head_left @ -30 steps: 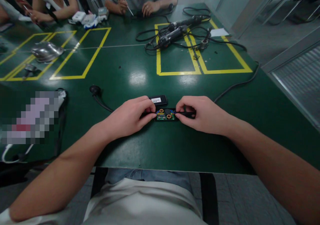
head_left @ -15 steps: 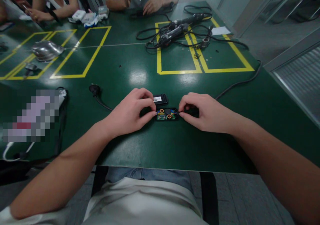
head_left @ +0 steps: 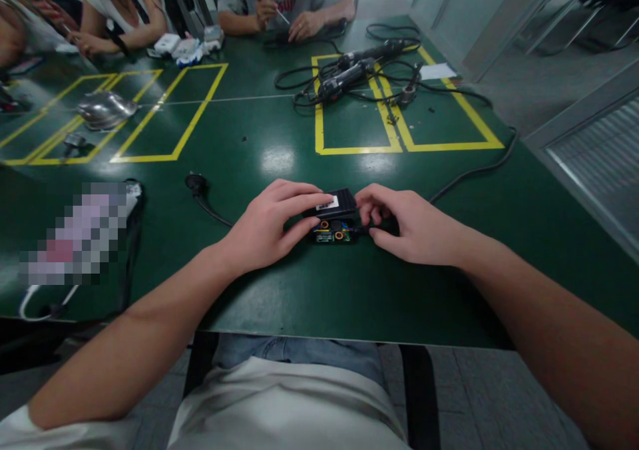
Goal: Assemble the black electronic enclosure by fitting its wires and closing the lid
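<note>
A black plastic cover (head_left: 345, 202) with a white label lies over the back part of a small circuit board (head_left: 332, 231) in a black housing. My left hand (head_left: 272, 220) grips the cover at its left end, fingers across the top and thumb at the front edge. Copper coils show on the uncovered front of the board. At the right end my right hand (head_left: 407, 227) is held with thumb and fingers apart, close to the cover and a black cord. Whether its fingertips touch the cover I cannot tell.
A black plug (head_left: 196, 184) on a cord lies left of my hands. Black corded tools (head_left: 344, 80) sit in yellow-taped areas further back. Left are a metal shell (head_left: 107, 109) and a blurred-out object (head_left: 77, 233). Other people sit across the green table (head_left: 239, 297).
The black cover has come from behind the board to over its back part, with my left hand on it. My right fingers have let go at the board's right end and spread.
</note>
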Demonstrator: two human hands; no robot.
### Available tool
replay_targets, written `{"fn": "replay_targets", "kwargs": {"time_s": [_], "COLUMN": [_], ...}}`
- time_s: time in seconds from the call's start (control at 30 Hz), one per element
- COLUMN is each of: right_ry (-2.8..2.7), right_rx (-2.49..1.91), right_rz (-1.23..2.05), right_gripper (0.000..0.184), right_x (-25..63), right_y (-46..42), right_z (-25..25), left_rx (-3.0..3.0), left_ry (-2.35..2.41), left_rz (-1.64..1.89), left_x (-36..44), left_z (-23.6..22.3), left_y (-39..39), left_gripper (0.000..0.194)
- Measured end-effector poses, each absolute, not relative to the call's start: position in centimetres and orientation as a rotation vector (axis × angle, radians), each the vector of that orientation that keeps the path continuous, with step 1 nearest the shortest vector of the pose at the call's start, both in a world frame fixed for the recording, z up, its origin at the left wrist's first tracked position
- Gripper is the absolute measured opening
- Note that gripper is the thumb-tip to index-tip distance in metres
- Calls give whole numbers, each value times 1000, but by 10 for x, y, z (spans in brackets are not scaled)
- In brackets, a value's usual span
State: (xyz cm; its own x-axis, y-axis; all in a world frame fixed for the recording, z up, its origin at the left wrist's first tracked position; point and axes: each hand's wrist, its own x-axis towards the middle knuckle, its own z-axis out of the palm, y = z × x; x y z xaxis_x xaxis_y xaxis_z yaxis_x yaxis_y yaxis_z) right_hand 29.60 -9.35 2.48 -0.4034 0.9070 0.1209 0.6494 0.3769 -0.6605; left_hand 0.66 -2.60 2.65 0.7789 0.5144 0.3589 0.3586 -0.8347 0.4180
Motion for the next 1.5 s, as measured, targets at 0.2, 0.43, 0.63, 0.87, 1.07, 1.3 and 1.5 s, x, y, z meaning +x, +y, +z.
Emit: {"fn": "replay_targets", "kwargs": {"time_s": [0.2,0.43,0.63,0.87,1.07,1.3,1.5], "right_ry": [-2134,-2173,-2162,-2183,-2204,-2200,-2159], "right_rx": [-1352,-1370,-1357,-1363,-1350,-1372,-1370], "right_rz": [764,745,687,671,644,689,640], "right_gripper": [41,35,29,20,6,5,5], "right_x": [295,295,293,291,290,287,287], "right_y": [-94,-94,-93,-94,-92,-92,-94], "right_z": [23,23,22,24,23,24,24], "left_rx": [2687,2608,2434,2391,2543,2614,2539], "left_ry": [448,509,737,988,956,783,792], "left_rz": [471,464,556,616,597,360,436], "left_x": [11,12,14,15,10,7,7], "left_z": [26,25,22,20,25,29,32], "left_y": [-31,-31,-31,-23,-21,-27,-27], "left_gripper": [34,33,40,31,24,14,14]}}
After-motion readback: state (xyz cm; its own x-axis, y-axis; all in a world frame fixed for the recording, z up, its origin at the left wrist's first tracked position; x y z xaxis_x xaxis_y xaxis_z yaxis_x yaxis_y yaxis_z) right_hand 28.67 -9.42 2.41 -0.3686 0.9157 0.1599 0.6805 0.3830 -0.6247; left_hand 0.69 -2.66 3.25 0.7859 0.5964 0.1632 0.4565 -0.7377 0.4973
